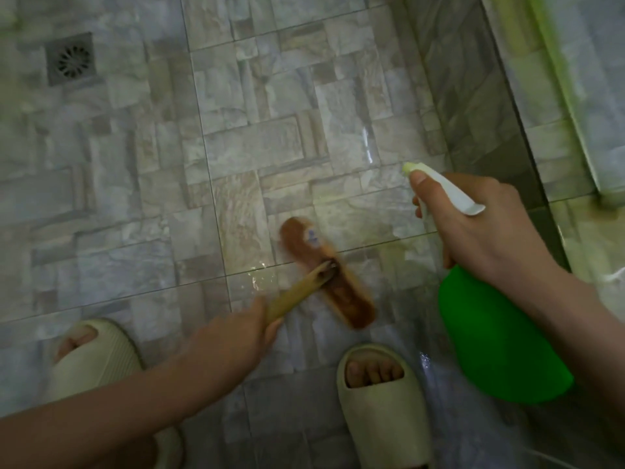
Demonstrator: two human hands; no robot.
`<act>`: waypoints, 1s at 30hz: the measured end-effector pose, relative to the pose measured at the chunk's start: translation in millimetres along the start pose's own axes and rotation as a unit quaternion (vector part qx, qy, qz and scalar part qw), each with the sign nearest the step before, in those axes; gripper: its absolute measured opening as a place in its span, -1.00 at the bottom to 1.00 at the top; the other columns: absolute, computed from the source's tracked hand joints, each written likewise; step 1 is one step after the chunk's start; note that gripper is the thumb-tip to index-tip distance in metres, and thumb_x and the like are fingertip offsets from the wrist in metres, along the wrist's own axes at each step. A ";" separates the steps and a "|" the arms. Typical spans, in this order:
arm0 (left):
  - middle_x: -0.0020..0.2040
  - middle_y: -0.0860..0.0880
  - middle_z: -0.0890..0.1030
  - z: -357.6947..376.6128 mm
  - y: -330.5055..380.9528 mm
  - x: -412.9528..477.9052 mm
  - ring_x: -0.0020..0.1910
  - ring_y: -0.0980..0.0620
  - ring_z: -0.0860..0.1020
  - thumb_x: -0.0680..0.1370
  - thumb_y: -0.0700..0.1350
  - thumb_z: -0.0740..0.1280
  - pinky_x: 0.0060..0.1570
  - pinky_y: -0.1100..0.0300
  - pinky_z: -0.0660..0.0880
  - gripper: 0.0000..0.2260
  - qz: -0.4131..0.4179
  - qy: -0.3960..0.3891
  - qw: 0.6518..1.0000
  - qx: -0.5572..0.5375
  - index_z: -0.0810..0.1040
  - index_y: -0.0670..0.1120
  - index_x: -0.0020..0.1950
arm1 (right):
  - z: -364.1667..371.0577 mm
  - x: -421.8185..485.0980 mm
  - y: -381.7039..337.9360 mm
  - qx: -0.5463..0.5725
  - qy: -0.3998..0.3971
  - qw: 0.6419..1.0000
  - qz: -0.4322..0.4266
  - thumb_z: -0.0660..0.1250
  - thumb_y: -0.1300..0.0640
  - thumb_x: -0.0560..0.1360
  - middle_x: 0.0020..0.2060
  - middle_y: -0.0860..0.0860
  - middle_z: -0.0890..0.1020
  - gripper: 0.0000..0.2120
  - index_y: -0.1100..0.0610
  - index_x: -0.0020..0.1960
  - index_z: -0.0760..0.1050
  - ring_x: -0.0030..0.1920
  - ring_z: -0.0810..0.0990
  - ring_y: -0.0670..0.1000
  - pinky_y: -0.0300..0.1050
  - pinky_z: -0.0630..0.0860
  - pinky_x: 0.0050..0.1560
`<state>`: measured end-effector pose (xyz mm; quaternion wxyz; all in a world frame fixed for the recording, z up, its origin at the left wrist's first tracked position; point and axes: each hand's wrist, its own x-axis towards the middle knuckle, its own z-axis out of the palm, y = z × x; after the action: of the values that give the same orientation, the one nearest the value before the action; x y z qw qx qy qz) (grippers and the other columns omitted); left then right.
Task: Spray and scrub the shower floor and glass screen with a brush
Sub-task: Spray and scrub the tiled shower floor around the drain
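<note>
My left hand [233, 336] grips the wooden handle of a brown scrub brush [324, 272], whose head lies blurred on the wet stone-pattern shower floor [236, 147]. My right hand [473, 228] holds a green spray bottle [497, 336] by its neck, with fingers curled round the white trigger head [446, 187]; the nozzle points forward and left over the floor. The glass screen [575, 79] with its greenish edge runs down the right side, beyond a dark raised kerb [480, 113].
A square metal drain [70, 59] sits in the floor at the upper left. Two feet in pale slippers stand at the bottom, one at the left [98, 360] and one near the middle [382, 401]. Water glints on the tiles around the brush.
</note>
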<state>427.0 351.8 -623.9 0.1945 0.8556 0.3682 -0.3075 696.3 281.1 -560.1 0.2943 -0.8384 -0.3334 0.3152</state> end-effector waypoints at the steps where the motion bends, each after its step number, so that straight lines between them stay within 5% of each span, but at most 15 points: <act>1: 0.02 -0.08 0.59 -1.8 19.9 18.4 0.02 -0.13 0.58 0.61 0.19 -0.01 -0.17 0.08 0.39 -0.62 0.013 0.005 1.000 -0.013 0.25 -0.02 0.28 | 1.7 2.4 -2.5 -0.004 0.003 1.000 -0.001 0.19 -0.21 0.61 -0.36 0.13 0.66 -0.43 0.31 -0.13 0.59 -0.49 0.58 0.02 0.01 0.55 -0.29; 6: -0.01 -0.13 0.59 -8.3 80.1 65.4 -0.04 -0.21 0.58 0.61 0.19 0.00 -0.23 0.06 0.38 -0.61 0.074 0.060 0.995 -0.037 0.28 -0.08 0.23 | -1.3 8.1 -3.0 -0.003 0.010 1.000 0.015 0.19 -0.23 0.60 -0.45 -0.05 0.62 -0.44 0.22 -0.26 0.58 -0.43 0.59 -0.04 -0.17 0.48 -0.32; 13: -0.03 -0.09 0.61 -1.3 32.7 25.7 -0.01 -0.16 0.60 0.60 0.20 -0.01 -0.17 0.06 0.44 -0.61 0.023 0.050 0.998 0.005 0.28 -0.05 0.25 | -11.5 9.2 1.5 -0.004 0.001 0.999 0.039 0.16 -0.23 0.61 -0.46 0.14 0.59 -0.37 0.36 -0.12 0.60 -0.46 0.60 -0.03 -0.39 0.40 -0.49; 19: -0.03 -0.12 0.61 -11.1 79.5 72.4 -0.05 -0.19 0.59 0.62 0.18 0.00 -0.25 0.06 0.37 -0.62 0.061 0.082 0.995 -0.021 0.29 -0.08 0.22 | -2.4 15.3 -5.9 0.006 0.003 1.000 0.022 0.19 -0.22 0.61 -0.59 -0.01 0.57 -0.42 0.22 -0.34 0.54 -0.46 0.59 -0.02 -0.30 0.44 -0.38; 22: -0.03 -0.08 0.60 6.5 16.6 31.2 -0.04 -0.13 0.59 0.60 0.19 0.01 -0.20 0.08 0.40 -0.63 0.009 0.036 0.999 -0.016 0.27 -0.03 0.26 | 0.7 13.5 -5.5 0.006 -0.024 0.999 0.024 0.17 -0.24 0.60 -0.54 0.12 0.56 -0.38 0.33 -0.11 0.61 -0.52 0.59 0.01 -0.24 0.47 -0.41; 25: -0.18 0.00 0.56 18.1 -61.5 -26.4 -0.14 -0.05 0.61 0.56 0.22 -0.02 -0.19 0.11 0.46 -0.59 -0.072 -0.007 0.997 -0.005 0.29 -0.01 0.24 | 3.9 12.4 -5.0 -0.011 -0.040 0.999 0.017 0.16 -0.23 0.60 -0.51 0.10 0.57 -0.38 0.35 -0.09 0.59 -0.56 0.56 -0.01 -0.24 0.46 -0.46; 30: -0.29 -0.06 0.49 7.4 -77.2 7.4 -0.20 -0.20 0.58 0.58 0.17 0.02 -0.25 0.05 0.43 -0.64 -0.097 0.111 0.987 -0.067 0.35 -0.10 0.09 | 26.2 20.3 -22.4 -0.018 -0.070 0.997 -0.018 0.16 -0.24 0.61 -0.25 0.22 0.67 -0.38 0.34 -0.14 0.55 -0.56 0.54 0.00 -0.11 0.55 -0.37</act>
<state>370.3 401.9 -642.5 0.1790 0.8297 0.4884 -0.2027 680.6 317.2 -567.6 0.2605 -0.8133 -0.3741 0.3615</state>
